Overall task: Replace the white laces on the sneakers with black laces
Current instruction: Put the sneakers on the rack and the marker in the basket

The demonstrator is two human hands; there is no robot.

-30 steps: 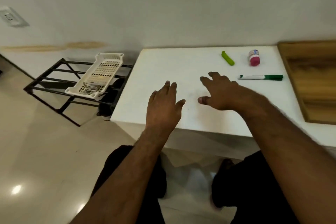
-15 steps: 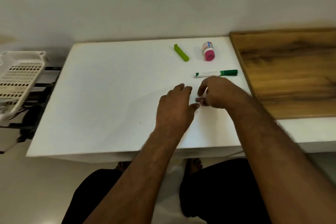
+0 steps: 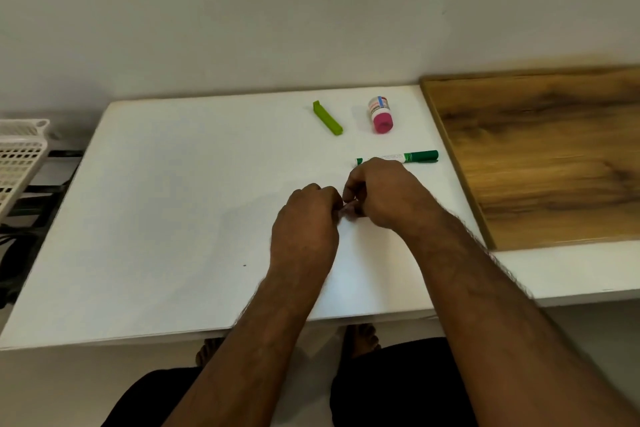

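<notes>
No sneakers or laces are in view. My left hand [image 3: 304, 218] and my right hand [image 3: 384, 194] meet over the white table [image 3: 173, 201], right of its middle. Both have their fingers curled, and the fingertips touch each other. Nothing shows between them; the spot where they meet is blurred.
A green marker [image 3: 417, 156] lies just beyond my right hand. Farther back are a lime-green clip [image 3: 327, 117] and a small pink-capped bottle [image 3: 381, 114]. A wooden board [image 3: 540, 156] covers the right side. A white plastic basket [image 3: 17, 159] sits on a dark rack at the left edge.
The view swung right, away from the rack and basket. My hands, spread flat and apart a second ago, came together and curled their fingers until the tips touched.
</notes>
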